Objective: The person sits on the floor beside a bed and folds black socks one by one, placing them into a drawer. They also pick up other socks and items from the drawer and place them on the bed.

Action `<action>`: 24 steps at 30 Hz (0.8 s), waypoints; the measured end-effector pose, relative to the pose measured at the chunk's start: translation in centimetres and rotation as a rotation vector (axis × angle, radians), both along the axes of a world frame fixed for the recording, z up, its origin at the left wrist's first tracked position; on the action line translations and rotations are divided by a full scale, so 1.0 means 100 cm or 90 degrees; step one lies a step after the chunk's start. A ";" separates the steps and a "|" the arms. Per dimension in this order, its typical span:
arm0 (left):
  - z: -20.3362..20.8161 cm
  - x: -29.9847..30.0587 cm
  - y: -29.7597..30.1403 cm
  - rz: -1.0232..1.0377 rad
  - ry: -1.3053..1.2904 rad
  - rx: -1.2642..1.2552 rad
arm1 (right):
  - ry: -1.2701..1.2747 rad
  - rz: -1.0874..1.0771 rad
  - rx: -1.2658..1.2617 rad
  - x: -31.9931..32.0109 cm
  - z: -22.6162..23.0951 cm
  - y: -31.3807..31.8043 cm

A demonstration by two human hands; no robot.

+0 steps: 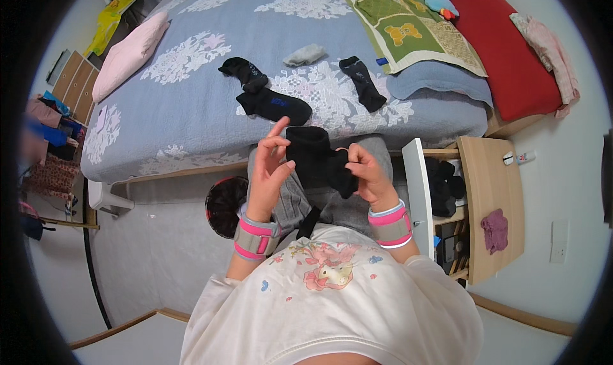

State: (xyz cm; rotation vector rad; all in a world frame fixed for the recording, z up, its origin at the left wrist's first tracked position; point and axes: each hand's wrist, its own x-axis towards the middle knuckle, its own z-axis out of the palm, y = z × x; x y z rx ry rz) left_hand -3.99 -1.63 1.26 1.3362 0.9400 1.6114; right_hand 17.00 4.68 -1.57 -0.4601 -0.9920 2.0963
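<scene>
In front of my lap I hold up a black sock (pixel 313 153). My right hand (pixel 371 178) is closed on its right side, thumb and fingers pinching the fabric. At the sock's left edge is my left hand (pixel 271 176), its fingers apart and the index finger stretched upward; the thumb tip is close to the fabric, and contact is hard to tell. On the bed just beyond lie a black sock with blue marking (pixel 274 106), another bunched black sock (pixel 242 73), a grey sock (pixel 304 55) and a black sock to the right (pixel 363 84).
The bed has a blue-grey floral cover (pixel 211 109). An open drawer (pixel 418 192) with black items stands at my right, beside a wooden top holding a mauve cloth (pixel 494 231). A dark-lined round bin (pixel 227 205) and a white stool (pixel 108 196) are at left.
</scene>
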 end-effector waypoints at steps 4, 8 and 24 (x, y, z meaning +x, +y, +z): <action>0.022 -0.001 -0.007 0.006 0.083 -0.043 | 0.067 0.054 -0.013 0.006 -0.009 0.005; 0.013 -0.013 -0.003 -0.012 0.102 -0.033 | 0.115 0.062 -0.019 0.002 -0.009 0.002; 0.011 -0.003 -0.017 0.068 0.157 -0.070 | 0.415 0.099 -0.492 0.007 -0.031 0.001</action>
